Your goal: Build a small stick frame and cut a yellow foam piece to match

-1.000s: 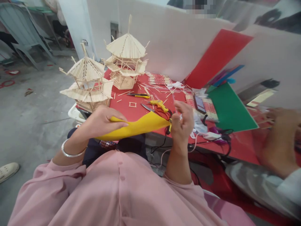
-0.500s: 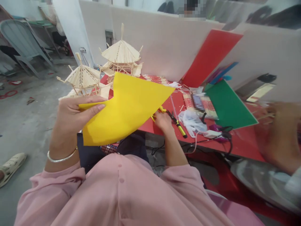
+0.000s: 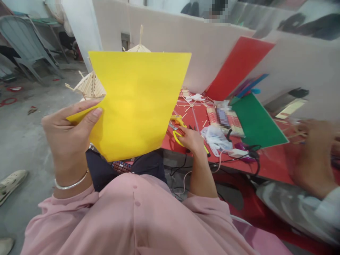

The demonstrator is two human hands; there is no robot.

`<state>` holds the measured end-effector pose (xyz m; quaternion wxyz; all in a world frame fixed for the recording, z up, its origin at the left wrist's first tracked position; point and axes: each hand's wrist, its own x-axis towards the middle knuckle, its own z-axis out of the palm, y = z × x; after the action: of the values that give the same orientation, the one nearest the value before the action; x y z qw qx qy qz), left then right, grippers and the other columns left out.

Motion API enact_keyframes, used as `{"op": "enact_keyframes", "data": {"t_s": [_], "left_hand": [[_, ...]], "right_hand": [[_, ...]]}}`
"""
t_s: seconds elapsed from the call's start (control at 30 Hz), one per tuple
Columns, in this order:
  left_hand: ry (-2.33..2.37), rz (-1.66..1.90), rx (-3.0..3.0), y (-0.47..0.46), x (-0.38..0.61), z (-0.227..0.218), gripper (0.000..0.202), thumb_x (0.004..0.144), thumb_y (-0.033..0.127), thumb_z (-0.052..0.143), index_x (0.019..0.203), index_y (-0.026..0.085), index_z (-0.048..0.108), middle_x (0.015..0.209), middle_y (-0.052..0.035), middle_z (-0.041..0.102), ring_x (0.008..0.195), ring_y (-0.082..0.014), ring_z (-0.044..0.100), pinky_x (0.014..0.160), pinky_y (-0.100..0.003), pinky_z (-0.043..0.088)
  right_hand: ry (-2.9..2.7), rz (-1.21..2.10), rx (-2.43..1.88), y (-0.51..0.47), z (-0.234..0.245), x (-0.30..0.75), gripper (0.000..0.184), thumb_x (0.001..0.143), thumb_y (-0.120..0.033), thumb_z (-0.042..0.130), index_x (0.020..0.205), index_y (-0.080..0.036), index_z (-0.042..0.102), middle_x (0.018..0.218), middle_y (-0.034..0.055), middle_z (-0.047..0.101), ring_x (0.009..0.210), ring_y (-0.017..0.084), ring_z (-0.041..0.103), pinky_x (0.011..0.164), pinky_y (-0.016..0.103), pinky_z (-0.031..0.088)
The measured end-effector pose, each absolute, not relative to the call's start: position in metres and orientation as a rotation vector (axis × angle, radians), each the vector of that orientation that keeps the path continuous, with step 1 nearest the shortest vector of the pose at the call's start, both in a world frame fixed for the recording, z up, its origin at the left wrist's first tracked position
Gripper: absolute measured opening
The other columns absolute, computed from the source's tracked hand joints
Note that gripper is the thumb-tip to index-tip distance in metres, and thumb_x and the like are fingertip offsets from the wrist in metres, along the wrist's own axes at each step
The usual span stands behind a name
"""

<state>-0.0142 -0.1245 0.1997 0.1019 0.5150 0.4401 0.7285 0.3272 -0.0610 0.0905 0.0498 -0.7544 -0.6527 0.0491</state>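
Observation:
A large sheet of yellow paper or thin card (image 3: 138,102) stands up in front of me, pinched by its lower left corner between the thumb and fingers of my left hand (image 3: 71,131). The sheet covers much of the stick-built models behind it. At the table's front edge, my right hand (image 3: 193,141) has its fingers closed at a pair of yellow-handled scissors (image 3: 177,139), whose metal blades point left toward the sheet. Beside the scissors lies another yellow tool (image 3: 177,119), partly hidden.
Small stick pavilions (image 3: 91,85) stand behind the sheet. On the red table (image 3: 265,164) are a plastic bag (image 3: 216,138), a green board (image 3: 257,120), cables and loose sticks. A red board (image 3: 236,71) leans on the partition. Another person's blurred hand (image 3: 316,141) is at the right.
My left hand has shifted left and raised the yellow sheet, which now stands more upright and flatter. My right hand has moved slightly, and the yellow scissors handle shows more clearly.

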Motion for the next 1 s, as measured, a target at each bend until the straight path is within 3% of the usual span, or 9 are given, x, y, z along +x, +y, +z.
{"op": "enact_keyframes", "data": {"t_s": [0.13,0.23,0.3,0.43,0.53,0.6,0.7,0.87,1.0], "left_hand": [[1.133,2.283,1.211,-0.106,-0.005,0.18,0.019,0.066,0.012,0.083,0.083,0.022,0.08,0.08,0.0038,0.078,0.073,-0.0129,0.073,0.076,-0.028,0.062],[1.006,2.254,0.975,-0.094,0.013,0.16,0.017,0.07,0.024,0.085,0.086,0.024,0.078,0.088,0.0029,0.079,0.078,-0.0141,0.074,0.083,-0.033,0.063],[0.922,2.23,0.829,-0.088,0.025,0.147,0.023,0.067,0.03,0.088,0.086,0.024,0.077,0.092,0.0019,0.079,0.085,-0.0166,0.075,0.088,-0.035,0.063],[0.784,2.217,0.555,-0.081,0.044,0.127,0.032,0.063,0.034,0.09,0.088,0.022,0.075,0.098,-0.002,0.079,0.096,-0.0201,0.075,0.095,-0.037,0.061],[0.724,2.074,0.495,-0.081,0.054,0.119,0.034,0.064,0.034,0.09,0.093,0.024,0.075,0.106,-0.0032,0.078,0.107,-0.0233,0.072,0.1,-0.039,0.058],[0.679,1.975,0.486,-0.084,0.058,0.116,0.036,0.064,0.034,0.09,0.096,0.026,0.076,0.109,-0.0026,0.078,0.112,-0.0245,0.071,0.103,-0.039,0.057],[0.624,1.899,0.474,-0.091,0.057,0.114,0.034,0.065,0.034,0.09,0.095,0.027,0.076,0.109,-0.0014,0.078,0.117,-0.0245,0.069,0.104,-0.036,0.056],[0.581,1.909,0.506,-0.1,0.043,0.122,0.031,0.068,0.036,0.089,0.094,0.028,0.075,0.113,-0.0001,0.077,0.125,-0.025,0.063,0.105,-0.034,0.056],[0.594,1.934,0.514,-0.099,0.036,0.126,0.03,0.07,0.035,0.087,0.097,0.029,0.075,0.117,0.0014,0.076,0.131,-0.0248,0.06,0.107,-0.036,0.055]], "right_hand": [[-1.624,0.233,-2.129,-0.076,0.096,0.339,0.052,0.082,-0.052,0.064,0.128,-0.028,0.064,0.101,0.0075,0.076,0.084,0.025,0.069,0.074,0.035,0.051],[-1.126,0.456,-1.718,-0.089,0.089,0.339,0.063,0.076,-0.063,0.068,0.123,-0.022,0.062,0.077,-0.0001,0.07,0.053,0.013,0.055,0.051,0.025,0.044],[-0.894,0.616,-1.48,-0.098,0.081,0.334,0.066,0.075,-0.068,0.068,0.123,-0.023,0.057,0.073,-0.0032,0.068,0.044,0.008,0.048,0.042,0.02,0.037],[-0.748,0.709,-1.339,-0.115,0.057,0.313,0.069,0.068,-0.07,0.074,0.115,-0.023,0.054,0.081,-0.001,0.071,0.048,0.008,0.057,0.039,0.017,0.039],[-0.664,0.806,-1.308,-0.125,0.034,0.294,0.072,0.064,-0.073,0.076,0.11,-0.024,0.05,0.074,-0.0046,0.068,0.051,0.01,0.06,0.041,0.019,0.044],[-0.621,0.961,-1.22,-0.131,0.021,0.281,0.067,0.065,-0.072,0.076,0.105,-0.025,0.048,0.061,-0.0121,0.055,0.045,0.008,0.053,0.041,0.018,0.042],[-0.635,1.006,-1.207,-0.135,0.011,0.267,0.061,0.07,-0.073,0.07,0.099,-0.024,0.051,0.056,-0.0139,0.043,0.04,0.006,0.042,0.039,0.018,0.038],[-0.668,0.87,-1.274,-0.134,0.011,0.259,0.053,0.074,-0.07,0.068,0.098,-0.026,0.05,0.063,-0.0099,0.05,0.048,0.009,0.051,0.046,0.022,0.046],[-0.731,0.788,-1.321,-0.133,0.018,0.263,0.053,0.085,-0.071,0.044,0.112,-0.026,0.05,0.094,0.0045,0.067,0.08,0.02,0.069,0.067,0.036,0.059]]}}
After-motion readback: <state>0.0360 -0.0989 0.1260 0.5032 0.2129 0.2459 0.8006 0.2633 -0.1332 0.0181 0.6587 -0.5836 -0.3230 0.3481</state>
